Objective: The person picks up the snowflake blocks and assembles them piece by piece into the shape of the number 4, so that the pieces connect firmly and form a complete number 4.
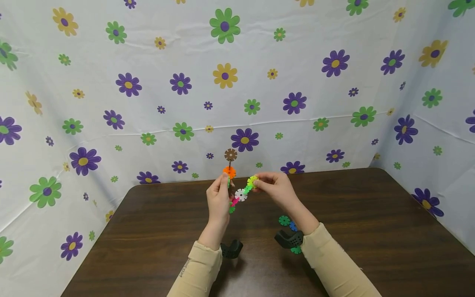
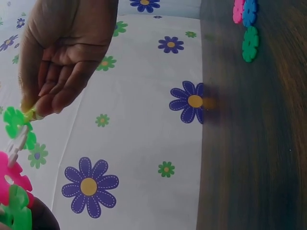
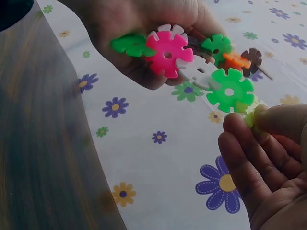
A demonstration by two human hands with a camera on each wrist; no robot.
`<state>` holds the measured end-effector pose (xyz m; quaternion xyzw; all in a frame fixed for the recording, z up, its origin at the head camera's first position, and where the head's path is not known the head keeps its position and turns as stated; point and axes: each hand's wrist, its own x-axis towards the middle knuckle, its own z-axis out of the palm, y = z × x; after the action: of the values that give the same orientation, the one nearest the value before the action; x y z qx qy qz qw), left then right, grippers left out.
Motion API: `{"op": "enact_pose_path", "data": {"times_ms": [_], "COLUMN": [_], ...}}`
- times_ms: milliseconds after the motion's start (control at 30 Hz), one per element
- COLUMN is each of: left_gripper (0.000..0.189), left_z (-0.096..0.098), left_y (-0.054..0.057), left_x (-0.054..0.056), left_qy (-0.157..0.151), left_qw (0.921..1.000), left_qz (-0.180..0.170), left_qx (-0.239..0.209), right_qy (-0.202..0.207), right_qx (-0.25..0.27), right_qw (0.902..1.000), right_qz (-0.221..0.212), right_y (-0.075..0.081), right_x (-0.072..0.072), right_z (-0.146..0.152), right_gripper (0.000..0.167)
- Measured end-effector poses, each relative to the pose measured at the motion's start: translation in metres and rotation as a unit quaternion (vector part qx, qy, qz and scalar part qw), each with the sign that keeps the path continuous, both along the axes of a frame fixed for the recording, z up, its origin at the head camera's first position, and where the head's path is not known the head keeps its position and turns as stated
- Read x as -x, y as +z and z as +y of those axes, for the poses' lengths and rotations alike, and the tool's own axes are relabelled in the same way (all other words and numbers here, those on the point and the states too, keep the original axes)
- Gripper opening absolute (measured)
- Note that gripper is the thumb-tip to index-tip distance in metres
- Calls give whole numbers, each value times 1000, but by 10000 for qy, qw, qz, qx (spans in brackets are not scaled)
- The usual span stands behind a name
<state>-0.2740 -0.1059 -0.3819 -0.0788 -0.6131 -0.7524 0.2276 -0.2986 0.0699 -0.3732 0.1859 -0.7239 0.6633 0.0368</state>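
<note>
A linked chain of notched plastic discs hangs between my hands in the air above the table. My left hand [image 1: 218, 200] grips it by a green disc [image 3: 217, 48], just below the orange disc [image 1: 229, 172] and the brown disc [image 1: 231, 154] that rise on top. My right hand [image 1: 278, 190] pinches the yellow disc [image 1: 252, 182] at the other end, between thumb and index finger. Along the middle run a bright green disc [image 3: 230, 91], a white disc [image 1: 241, 195], a pink disc [image 3: 168, 53] and another green disc [image 3: 132, 45]. Fingers partly hide the gripped discs.
Loose discs lie on the dark wooden table [image 1: 167, 235] below my right wrist: a green one [image 1: 284, 220], a blue one [image 1: 293, 226] and another green one [image 1: 296, 250]. The left wrist view also shows a loose pink disc [image 2: 238, 10]. Flowered cloth [image 1: 156, 103] hangs behind the table.
</note>
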Motion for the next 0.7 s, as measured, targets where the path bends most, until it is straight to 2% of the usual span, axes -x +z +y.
{"op": "enact_pose_path", "data": {"times_ms": [133,267,533,700], "left_gripper": [41,39,40,40], "left_z": [0,-1,-4,-5], "left_y": [2,4,5,6], "left_x": [-1,-1,2,1], "left_qy": [-72,-6,45,-15], "left_qw": [9999,9999,9997,9995], "left_qz": [-46,-118,-237,-319], "left_qx": [-82,-54,96,19], "right_qy": [102,237,478,695], "right_qx": [104,96,-238,-787], "right_qw": [9996,9988,9972,9931], "right_qz": [-228,-411,-527,-523], "right_y": [0,1,5,0], "right_x": [2,4,10,16], "right_z": [3,6,24,42], "right_gripper": [17,17,26,28]}}
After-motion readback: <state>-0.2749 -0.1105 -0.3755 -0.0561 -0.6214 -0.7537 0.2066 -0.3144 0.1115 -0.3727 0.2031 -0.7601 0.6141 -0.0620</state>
